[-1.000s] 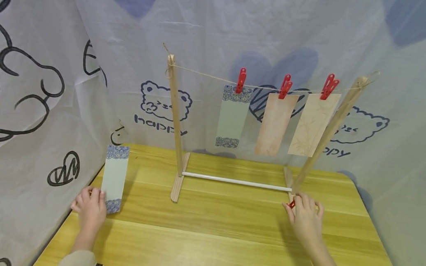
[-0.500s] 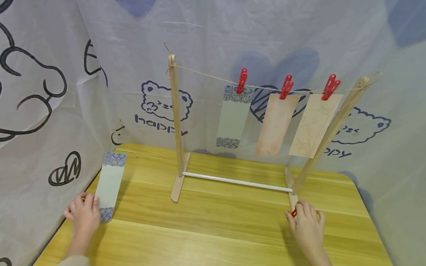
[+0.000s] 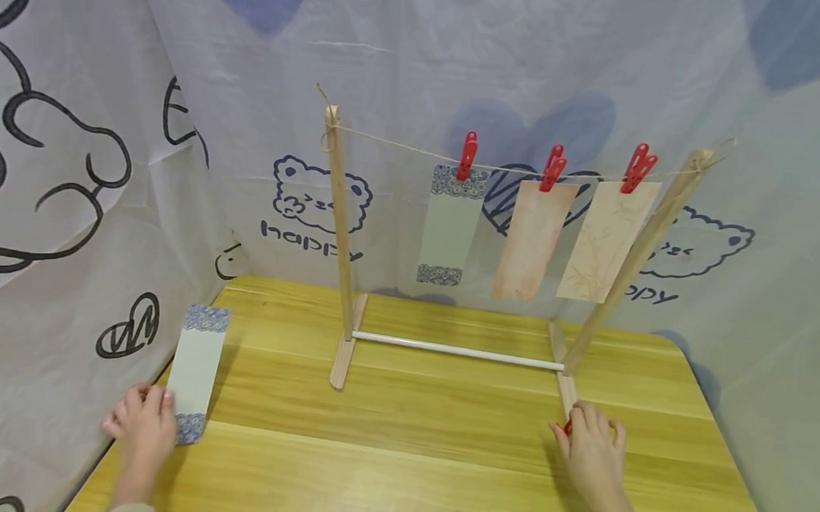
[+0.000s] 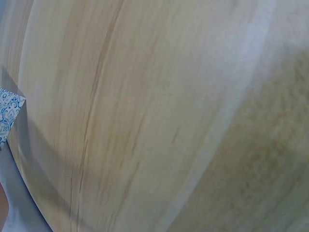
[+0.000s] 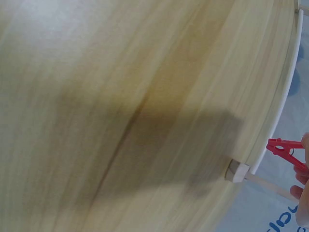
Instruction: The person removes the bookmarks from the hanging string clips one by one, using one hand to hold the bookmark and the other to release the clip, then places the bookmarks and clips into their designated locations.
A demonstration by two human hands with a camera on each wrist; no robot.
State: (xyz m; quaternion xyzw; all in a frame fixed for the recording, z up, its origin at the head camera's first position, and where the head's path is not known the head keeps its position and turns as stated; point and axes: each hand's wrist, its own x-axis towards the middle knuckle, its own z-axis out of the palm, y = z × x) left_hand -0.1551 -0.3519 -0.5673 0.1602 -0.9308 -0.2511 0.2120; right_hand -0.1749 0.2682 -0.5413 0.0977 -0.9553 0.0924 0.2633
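Note:
My left hand (image 3: 144, 428) grips the left edge of a paper bookmark (image 3: 197, 368), pale green with blue floral bands at both ends, at the table's left side. In the left wrist view only a patterned corner of this bookmark (image 4: 8, 111) shows. Over on the right, my right hand (image 3: 592, 451) pinches a red clothespin (image 5: 285, 145), mostly hidden by the fingers in the head view. Three bookmarks hang from a string on red clothespins: a blue-banded one (image 3: 451, 227), a pinkish one (image 3: 534, 241) and a cream one (image 3: 607, 242).
A wooden stand with a left post (image 3: 340, 227), a right post (image 3: 638, 256) and a white crossbar (image 3: 456, 350) stands at the back of the wooden table (image 3: 380, 476). A printed cloth (image 3: 409, 58) encloses the table's back and sides.
My left hand has moved left and nearer to me, carrying the bookmark. My right hand has drifted slightly nearer to me with the clothespin. The hanging bookmarks stay in place.

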